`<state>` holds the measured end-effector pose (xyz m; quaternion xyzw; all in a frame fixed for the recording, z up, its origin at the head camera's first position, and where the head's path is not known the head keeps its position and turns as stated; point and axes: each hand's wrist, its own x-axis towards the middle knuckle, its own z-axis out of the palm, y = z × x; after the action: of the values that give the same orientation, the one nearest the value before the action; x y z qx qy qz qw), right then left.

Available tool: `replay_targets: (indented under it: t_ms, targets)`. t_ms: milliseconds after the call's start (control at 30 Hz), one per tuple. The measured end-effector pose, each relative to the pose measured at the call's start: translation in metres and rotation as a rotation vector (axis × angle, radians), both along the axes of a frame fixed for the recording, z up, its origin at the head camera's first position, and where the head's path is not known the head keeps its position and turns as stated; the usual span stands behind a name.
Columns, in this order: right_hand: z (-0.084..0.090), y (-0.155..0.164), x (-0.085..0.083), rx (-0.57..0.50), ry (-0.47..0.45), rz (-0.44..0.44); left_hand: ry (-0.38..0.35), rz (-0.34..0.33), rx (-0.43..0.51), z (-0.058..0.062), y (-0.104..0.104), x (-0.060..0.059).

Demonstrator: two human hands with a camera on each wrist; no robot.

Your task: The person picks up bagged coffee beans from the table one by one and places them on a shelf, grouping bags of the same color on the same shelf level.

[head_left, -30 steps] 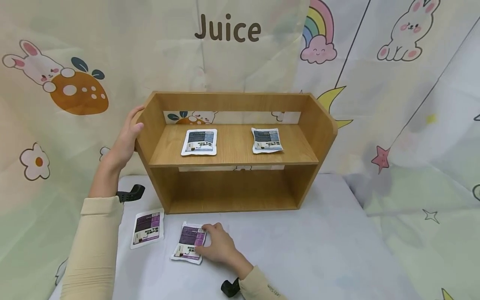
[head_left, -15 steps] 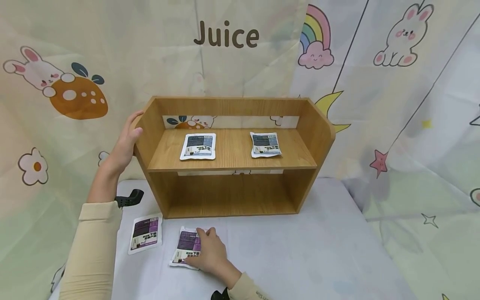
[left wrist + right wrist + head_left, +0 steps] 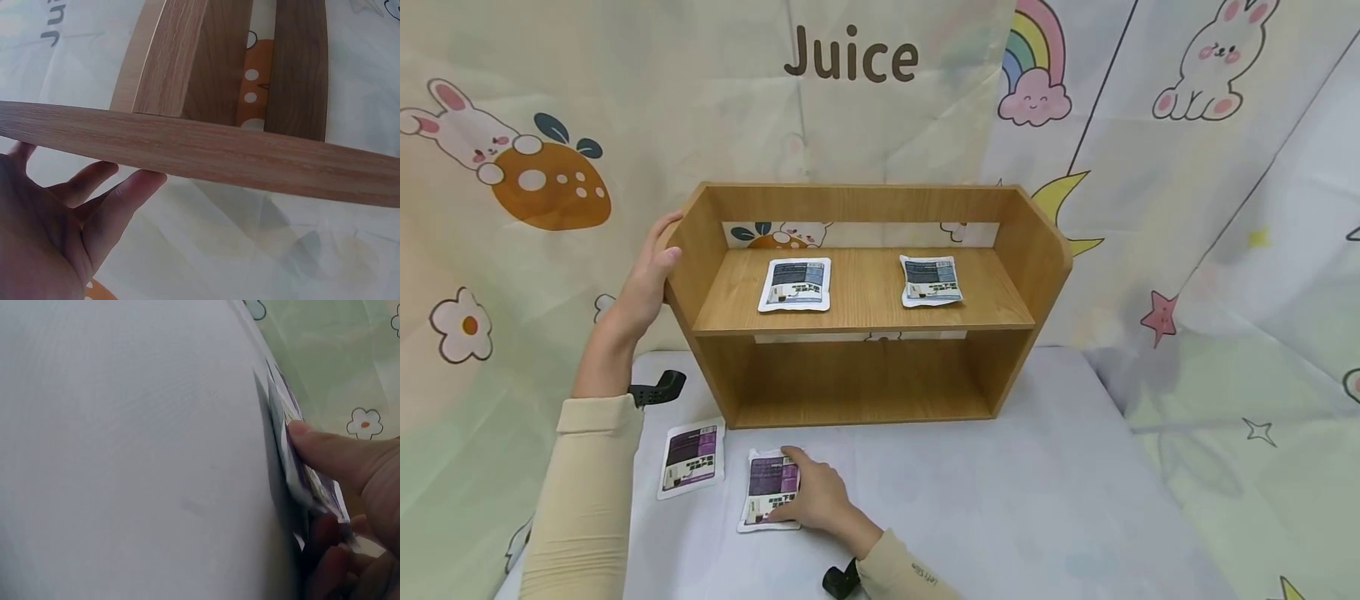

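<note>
My right hand (image 3: 822, 500) pinches a flat white pouch with a purple-and-black label (image 3: 770, 483) by its right side, in front of the shelf. In the right wrist view, the thumb lies on the face of this pouch (image 3: 289, 444) while other fingers curl by its edge, partly in shadow. My left hand (image 3: 643, 283) rests against the left side panel of a two-tier wooden shelf (image 3: 865, 327). From the left wrist, its fingertips (image 3: 150, 178) touch the panel's edge (image 3: 206, 153). Another purple-labelled pouch (image 3: 691, 458) lies flat to the left.
Two blue-labelled pouches, a left one (image 3: 795, 284) and a right one (image 3: 931, 281), lie apart on the upper tier. The shelf stands on a white-covered table (image 3: 1037, 500). Behind hangs a printed cloth (image 3: 880, 133) with cartoon rabbits and the word "Juice".
My right hand has shifted slightly left on the purple-labelled pouch, which has turned a little and lies straighter. The left hand stays on the shelf panel.
</note>
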<state>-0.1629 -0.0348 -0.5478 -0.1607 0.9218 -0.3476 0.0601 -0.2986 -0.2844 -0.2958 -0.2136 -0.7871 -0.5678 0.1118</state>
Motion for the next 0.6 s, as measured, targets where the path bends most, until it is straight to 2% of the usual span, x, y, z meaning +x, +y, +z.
replay_targets:
  t_ms: [133, 367, 467, 600]
  targets:
    - [-0.002, 0.004, -0.006, -0.072, -0.038, 0.032, -0.002, 0.005, 0.003, 0.002, 0.002, -0.001]
    - [-0.005, 0.011, -0.015, -0.313, -0.160, 0.070, 0.005, 0.000, 0.004, 0.004, 0.005, -0.005]
    - [-0.007, 0.012, -0.014, -0.355, -0.206, 0.080, -0.004, 0.005, -0.004, 0.002, 0.003, -0.003]
    - [-0.006, 0.016, -0.014, -0.373, -0.206, 0.092, -0.004, 0.011, 0.000, 0.000, 0.002, -0.003]
